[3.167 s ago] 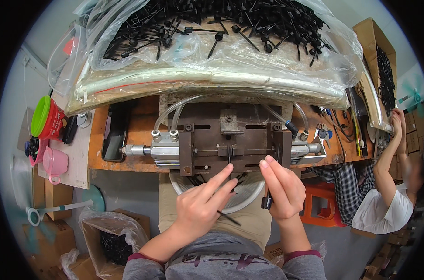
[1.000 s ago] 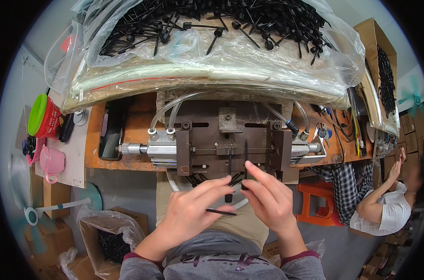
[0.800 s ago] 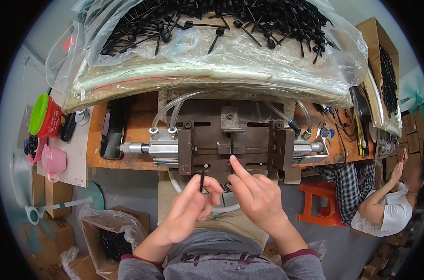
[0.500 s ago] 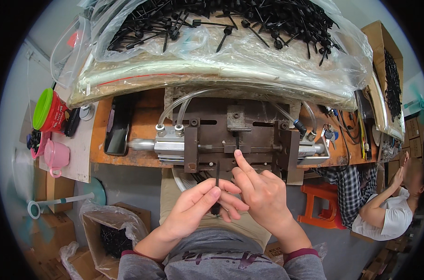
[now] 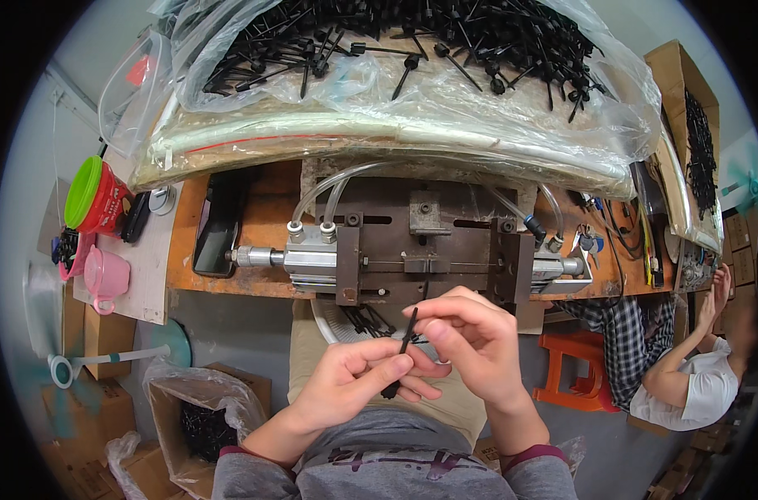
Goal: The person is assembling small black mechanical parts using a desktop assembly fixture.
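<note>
My left hand (image 5: pixel 350 379) is closed on a thin black plastic piece (image 5: pixel 410 332), a slim shaft with a thicker knobbed lower end, tilted up to the right. Close beside it, my right hand (image 5: pixel 480 342) is curled, index finger and thumb near the shaft's top. A second thin black plastic strip (image 5: pixel 425 289) runs from behind the right fingers up to the small block (image 5: pixel 414 264) in the middle of the brown metal fixture (image 5: pixel 387 287). The right fingers seem to grip its lower end, which is hidden.
Silver air cylinders (image 5: pixel 310 265) flank the fixture, with clear hoses (image 5: pixel 333 187). Above lies a plastic-lined tray (image 5: pixel 379 137) heaped with black pieces. A white basket (image 5: pixel 322 321) with similar pieces sits below the fixture. At left are a phone (image 5: pixel 216 237) and pink cup (image 5: pixel 106 275); a person (image 5: pixel 687 383) sits at right.
My right hand has drawn back from the fixture, its pointing index finger now curled. The strip in the fixture has come down toward me. The left hand's piece has tilted rightward.
</note>
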`<action>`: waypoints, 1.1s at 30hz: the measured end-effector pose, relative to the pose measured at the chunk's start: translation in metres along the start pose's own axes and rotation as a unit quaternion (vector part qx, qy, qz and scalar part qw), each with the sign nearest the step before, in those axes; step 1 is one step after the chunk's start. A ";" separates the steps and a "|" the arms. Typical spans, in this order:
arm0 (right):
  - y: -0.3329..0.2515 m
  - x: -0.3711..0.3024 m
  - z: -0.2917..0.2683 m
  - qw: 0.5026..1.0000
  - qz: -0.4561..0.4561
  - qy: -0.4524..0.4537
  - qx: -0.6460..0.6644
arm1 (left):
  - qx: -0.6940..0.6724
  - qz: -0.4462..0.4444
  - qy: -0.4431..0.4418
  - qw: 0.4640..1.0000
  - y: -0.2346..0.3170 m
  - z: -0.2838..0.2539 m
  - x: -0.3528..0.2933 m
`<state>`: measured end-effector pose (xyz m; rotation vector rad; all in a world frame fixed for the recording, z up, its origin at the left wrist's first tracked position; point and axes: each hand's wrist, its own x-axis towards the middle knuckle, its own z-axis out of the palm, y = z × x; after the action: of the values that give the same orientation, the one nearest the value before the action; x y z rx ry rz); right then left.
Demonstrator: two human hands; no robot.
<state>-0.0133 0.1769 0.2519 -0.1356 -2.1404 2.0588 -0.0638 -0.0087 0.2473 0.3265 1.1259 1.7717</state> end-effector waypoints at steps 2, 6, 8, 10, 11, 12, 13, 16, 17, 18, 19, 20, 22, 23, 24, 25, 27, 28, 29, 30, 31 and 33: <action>0.008 0.000 0.002 0.999 0.000 -0.029 0.024 | 0.044 0.003 0.021 0.999 0.001 0.006 -0.002; 0.001 0.005 0.010 0.992 -0.003 0.046 0.118 | 0.172 0.036 0.092 0.980 0.005 0.013 -0.002; 0.000 0.005 0.012 0.985 -0.017 0.069 0.158 | 0.221 0.092 0.112 0.965 0.008 0.017 -0.004; -0.011 0.010 0.019 0.977 -0.048 0.080 0.190 | 0.284 0.158 0.127 0.937 0.008 0.022 -0.003; -0.016 0.016 0.022 0.977 -0.071 0.081 0.186 | 0.280 0.247 0.181 0.910 0.002 0.029 0.001; -0.024 0.020 0.026 0.973 -0.068 0.085 0.203 | 0.318 0.270 0.136 0.899 0.000 0.029 -0.005; -0.031 0.027 0.026 0.949 -0.101 0.140 0.264 | 0.357 0.292 0.090 0.883 -0.001 0.029 -0.012; -0.048 0.066 -0.072 0.873 -0.286 0.281 0.279 | 0.450 0.360 0.096 0.812 -0.008 0.030 -0.027; -0.061 0.058 -0.047 0.891 -0.298 0.280 0.198 | 0.420 0.402 0.172 0.795 0.014 0.011 -0.022; -0.065 0.047 -0.014 0.905 -0.301 0.275 0.123 | 0.384 0.404 0.237 0.796 0.040 -0.016 -0.023; -0.060 0.038 -0.001 0.920 -0.298 0.243 0.077 | 0.309 0.438 0.324 0.779 0.067 -0.032 -0.018; -0.056 0.032 0.004 0.929 -0.301 0.213 0.032 | 0.330 0.499 0.370 0.711 0.104 -0.049 -0.009; -0.045 0.025 -0.001 0.928 -0.281 0.232 0.074 | 0.417 0.530 0.479 0.562 0.180 -0.098 -0.006; -0.041 0.021 0.002 0.930 -0.268 0.237 0.085 | 0.487 0.483 0.540 0.488 0.216 -0.118 -0.013; -0.037 0.013 0.007 0.934 -0.250 0.233 0.102 | 0.495 0.500 0.616 0.356 0.246 -0.177 -0.028; -0.031 0.006 0.005 0.935 -0.252 0.235 0.089 | 0.470 0.529 0.629 0.321 0.253 -0.199 -0.027; -0.019 -0.004 -0.002 0.928 -0.265 0.256 0.064 | 0.398 0.595 0.609 0.340 0.259 -0.199 -0.028; -0.012 -0.009 -0.003 0.930 -0.242 0.270 0.069 | 0.354 0.623 0.579 0.390 0.246 -0.186 -0.038; -0.007 -0.014 -0.006 0.932 -0.219 0.279 0.074 | 0.369 0.517 0.595 0.492 0.227 -0.191 -0.056; -0.002 -0.019 -0.010 0.934 -0.198 0.287 0.079 | 0.375 0.400 0.599 0.583 0.208 -0.198 -0.072; 0.003 -0.024 -0.015 0.941 -0.185 0.271 0.081 | 0.419 0.339 0.572 0.618 0.187 -0.207 -0.072; 0.004 -0.028 -0.015 0.948 -0.157 0.261 0.096 | 0.518 0.230 0.524 0.636 0.145 -0.233 -0.070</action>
<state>0.0170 0.1864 0.2469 -0.2610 -1.5299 1.7814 -0.2651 -0.2075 0.2572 0.2218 3.1666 1.4345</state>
